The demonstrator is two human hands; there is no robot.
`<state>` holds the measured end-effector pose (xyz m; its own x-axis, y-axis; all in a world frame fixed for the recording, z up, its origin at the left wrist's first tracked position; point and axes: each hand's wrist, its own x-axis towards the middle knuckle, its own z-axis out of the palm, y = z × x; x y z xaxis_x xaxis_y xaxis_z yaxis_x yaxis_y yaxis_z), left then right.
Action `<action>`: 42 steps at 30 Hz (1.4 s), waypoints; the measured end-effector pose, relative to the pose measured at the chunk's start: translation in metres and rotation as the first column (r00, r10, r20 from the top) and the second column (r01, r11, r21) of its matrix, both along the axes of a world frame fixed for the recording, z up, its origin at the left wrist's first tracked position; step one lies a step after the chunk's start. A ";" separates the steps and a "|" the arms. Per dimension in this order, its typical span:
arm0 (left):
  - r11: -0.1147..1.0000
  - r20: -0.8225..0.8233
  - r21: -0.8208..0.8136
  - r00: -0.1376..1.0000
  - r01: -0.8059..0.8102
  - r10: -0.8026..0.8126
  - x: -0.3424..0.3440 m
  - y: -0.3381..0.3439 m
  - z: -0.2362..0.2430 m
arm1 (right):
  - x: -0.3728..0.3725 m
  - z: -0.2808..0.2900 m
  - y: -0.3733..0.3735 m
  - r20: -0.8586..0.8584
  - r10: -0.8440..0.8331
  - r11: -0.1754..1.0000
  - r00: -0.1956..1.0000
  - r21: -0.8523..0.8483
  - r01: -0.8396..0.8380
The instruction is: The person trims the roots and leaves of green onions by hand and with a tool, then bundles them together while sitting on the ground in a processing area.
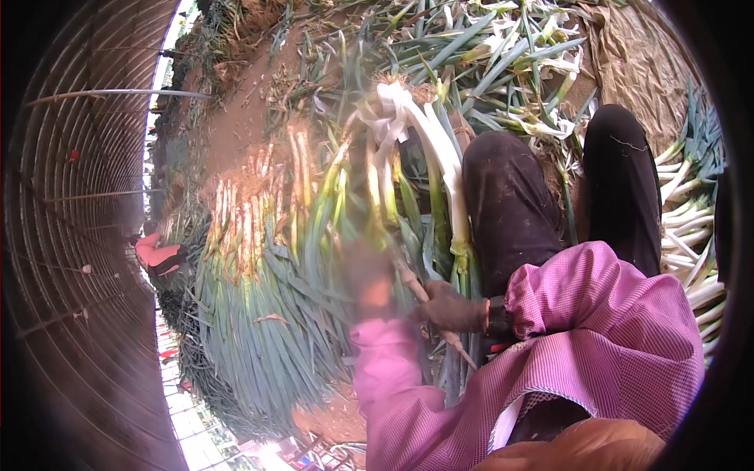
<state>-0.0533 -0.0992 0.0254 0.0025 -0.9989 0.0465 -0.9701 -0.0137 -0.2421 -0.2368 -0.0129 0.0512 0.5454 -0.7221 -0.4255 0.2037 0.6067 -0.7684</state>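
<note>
My right hand, in a dark glove, is closed on a slender brownish stalk lying diagonally beside my knees. My left hand is smeared by motion over the leeks, so its fingers cannot be made out. Just beyond it a thick white leek with peeled white layers at its root end lies among green-leaved stalks. Rows of untrimmed leeks, with soil-brown roots and long green leaves, spread to the left of my hands.
Loose leaves and scraps cover the ground at the top. A brown sheet lies top right. Trimmed leeks are piled at my right. A person in pink works far left, beside the curved greenhouse frame.
</note>
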 end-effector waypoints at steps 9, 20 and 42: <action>0.995 -0.071 0.089 0.996 -0.045 0.051 -0.005 0.006 -0.013 | 0.003 -0.003 -0.010 -0.023 0.100 0.995 0.995 -0.010 -0.100; 0.967 -0.195 0.238 0.970 -0.096 0.145 -0.007 0.003 -0.004 | -0.011 0.004 -0.003 -0.083 0.015 0.999 0.996 0.030 -0.013; 0.861 -0.671 0.506 0.603 -0.054 0.432 0.008 0.139 0.014 | -0.005 0.008 -0.040 -0.202 -0.285 0.934 0.937 -0.280 0.224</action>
<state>-0.0457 0.0401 0.0394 0.0924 -0.8715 -0.4816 -0.7767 -0.3658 0.5129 -0.2419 -0.0533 0.0593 0.2353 -0.9219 -0.3079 0.1202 0.3420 -0.9320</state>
